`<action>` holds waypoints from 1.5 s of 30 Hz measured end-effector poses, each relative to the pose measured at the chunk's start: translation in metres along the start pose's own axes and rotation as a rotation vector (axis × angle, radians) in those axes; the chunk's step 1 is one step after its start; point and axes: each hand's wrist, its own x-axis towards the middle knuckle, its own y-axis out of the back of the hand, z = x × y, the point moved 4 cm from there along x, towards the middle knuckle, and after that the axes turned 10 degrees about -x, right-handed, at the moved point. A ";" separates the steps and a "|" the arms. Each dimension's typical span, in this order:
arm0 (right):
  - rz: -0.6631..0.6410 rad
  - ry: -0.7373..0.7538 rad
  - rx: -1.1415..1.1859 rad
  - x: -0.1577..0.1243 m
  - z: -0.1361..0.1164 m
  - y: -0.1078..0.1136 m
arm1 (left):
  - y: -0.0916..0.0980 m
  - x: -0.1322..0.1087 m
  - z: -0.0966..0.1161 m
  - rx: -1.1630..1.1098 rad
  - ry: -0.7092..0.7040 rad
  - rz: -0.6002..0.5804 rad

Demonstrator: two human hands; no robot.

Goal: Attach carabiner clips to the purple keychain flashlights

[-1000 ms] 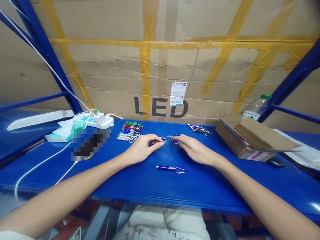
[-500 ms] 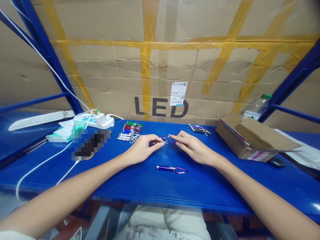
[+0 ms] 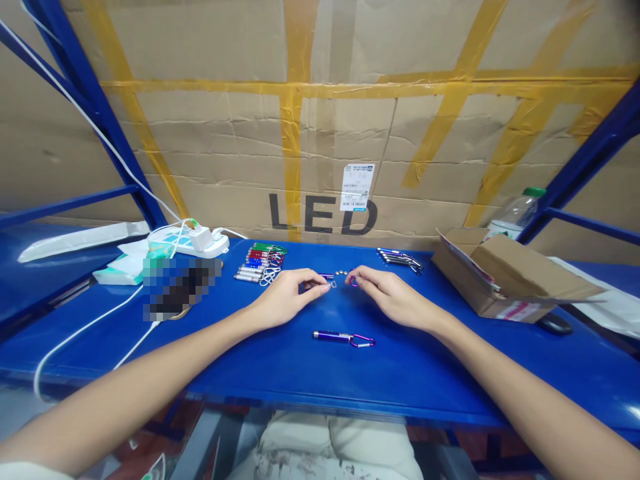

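My left hand (image 3: 286,295) rests on the blue table (image 3: 280,363) and pinches a small purple keychain flashlight body (image 3: 324,280), its open end pointing right. My right hand (image 3: 387,293) lies just right of it, fingertips closed on a pink carabiner clip (image 3: 353,280). Between the two hands lies a short row of small silver button cells (image 3: 341,272). A whole purple flashlight with a pink carabiner (image 3: 343,338) lies on the table nearer to me, untouched.
A row of coloured keychain flashlights (image 3: 260,261) lies back left, a few more flashlights (image 3: 400,259) back right. An open cardboard box (image 3: 510,279) and a plastic bottle (image 3: 513,213) stand right. A white power strip (image 3: 187,240), cables and tissue packs (image 3: 125,267) sit left. A large carton (image 3: 320,133) forms the backdrop.
My right hand reached forward to the button cells half a second ago and has drawn back slightly, fingers curled again. My left hand has stayed put.
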 end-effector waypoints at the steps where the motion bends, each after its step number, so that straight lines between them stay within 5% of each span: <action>1: 0.001 0.014 0.005 0.000 -0.001 0.000 | 0.000 0.000 0.000 0.002 0.002 0.000; 16: -0.037 0.121 -0.011 0.001 0.005 -0.003 | 0.000 0.000 -0.002 0.004 -0.011 0.001; 26: -0.075 0.043 0.028 0.000 -0.006 0.000 | -0.001 0.000 -0.001 -0.014 0.004 -0.020; 36: -0.051 0.168 0.005 0.001 -0.004 0.000 | -0.002 -0.001 0.002 -0.028 0.027 -0.060; 45: -0.115 0.094 -0.012 0.002 0.000 -0.005 | -0.002 -0.002 0.003 -0.035 0.028 -0.073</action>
